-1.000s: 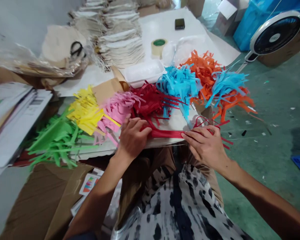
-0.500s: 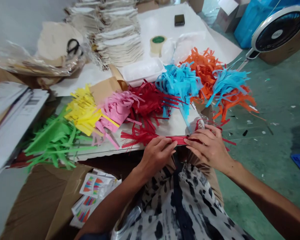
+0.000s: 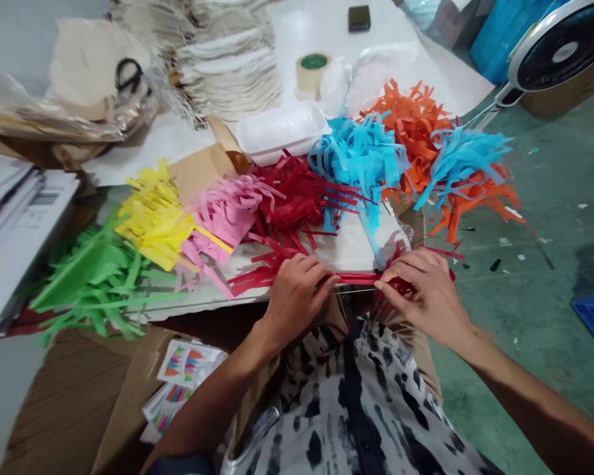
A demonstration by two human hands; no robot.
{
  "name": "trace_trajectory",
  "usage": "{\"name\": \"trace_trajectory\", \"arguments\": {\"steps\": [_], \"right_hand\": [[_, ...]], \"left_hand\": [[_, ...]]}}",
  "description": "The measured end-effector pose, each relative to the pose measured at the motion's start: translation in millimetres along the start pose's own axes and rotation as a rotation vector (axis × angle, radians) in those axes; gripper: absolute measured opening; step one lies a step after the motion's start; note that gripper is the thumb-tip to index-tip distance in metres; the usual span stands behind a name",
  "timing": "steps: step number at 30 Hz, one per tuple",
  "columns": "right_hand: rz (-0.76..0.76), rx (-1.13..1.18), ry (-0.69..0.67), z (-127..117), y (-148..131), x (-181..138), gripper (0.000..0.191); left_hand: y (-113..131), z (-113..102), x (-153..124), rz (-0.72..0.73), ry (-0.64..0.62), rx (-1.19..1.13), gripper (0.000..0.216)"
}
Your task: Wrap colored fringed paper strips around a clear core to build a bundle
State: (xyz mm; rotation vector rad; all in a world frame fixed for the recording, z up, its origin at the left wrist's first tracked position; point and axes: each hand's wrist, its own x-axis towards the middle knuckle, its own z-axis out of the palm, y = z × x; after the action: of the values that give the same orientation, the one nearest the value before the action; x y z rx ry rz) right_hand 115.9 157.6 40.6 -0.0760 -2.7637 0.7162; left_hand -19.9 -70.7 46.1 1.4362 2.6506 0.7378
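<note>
A red fringed paper strip (image 3: 359,278) lies along the near edge of the work board (image 3: 346,252). My left hand (image 3: 297,293) is closed on its left part, fingers curled over the folded band. My right hand (image 3: 423,293) pinches its right end, where red fringe bunches under the fingers. Behind them sit heaps of cut paper fringe: red (image 3: 297,194), pink (image 3: 228,214), yellow (image 3: 153,218), green (image 3: 89,280), light blue (image 3: 359,155) and orange (image 3: 410,122).
A white plastic tray (image 3: 282,128), a tape roll (image 3: 313,69), scissors (image 3: 127,72) on a cloth pile, stacked cream bags (image 3: 228,59) and a small black box (image 3: 359,18) lie further back. Paper stacks (image 3: 10,231) stand left. A fan (image 3: 554,53) stands on the green floor.
My left hand has slid right along the red strip toward my right hand, then back a little. The strip's fold looks narrower and tighter. The view has shifted slightly.
</note>
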Motion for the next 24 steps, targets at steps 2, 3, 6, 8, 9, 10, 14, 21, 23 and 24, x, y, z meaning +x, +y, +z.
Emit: {"name": "trace_trajectory", "arguments": {"steps": [2, 3, 6, 8, 9, 10, 14, 21, 23, 24], "right_hand": [[0.033, -0.046, -0.01, 1, -4, 0, 0.014], [0.039, -0.079, -0.019, 1, -6, 0, 0.014], [0.04, -0.205, -0.046, 3, -11, 3, 0.016], [0.039, -0.287, -0.057, 5, -15, 5, 0.018], [0.038, -0.321, -0.058, 5, -16, 6, 0.018], [0.038, -0.348, -0.057, 6, -17, 6, 0.019], [-0.03, -0.372, 0.052, 10, -20, 1, 0.015], [-0.264, -0.268, 0.127, 13, -15, -16, 0.032], [-0.247, -0.273, 0.13, 9, -10, -19, 0.032], [-0.245, -0.275, 0.126, 7, -8, -20, 0.031]], "left_hand": [[1, 2, 2, -0.009, 0.012, 0.096, 0.024], [1, 3, 3, -0.007, 0.017, 0.146, 0.025], [0, 7, 5, 0.006, 0.015, 0.254, 0.025], [-1, 8, 6, 0.015, 0.005, 0.297, 0.025], [-1, 8, 7, 0.019, 0.002, 0.314, 0.024], [-2, 8, 7, 0.021, 0.006, 0.328, 0.023], [-1, 9, 7, 0.126, 0.159, 0.321, 0.014], [-12, 0, 0, 0.539, 0.104, 0.277, 0.022], [-26, -9, -10, 0.482, 0.159, 0.29, 0.025], [-33, -14, -15, 0.453, 0.186, 0.289, 0.027]]}}
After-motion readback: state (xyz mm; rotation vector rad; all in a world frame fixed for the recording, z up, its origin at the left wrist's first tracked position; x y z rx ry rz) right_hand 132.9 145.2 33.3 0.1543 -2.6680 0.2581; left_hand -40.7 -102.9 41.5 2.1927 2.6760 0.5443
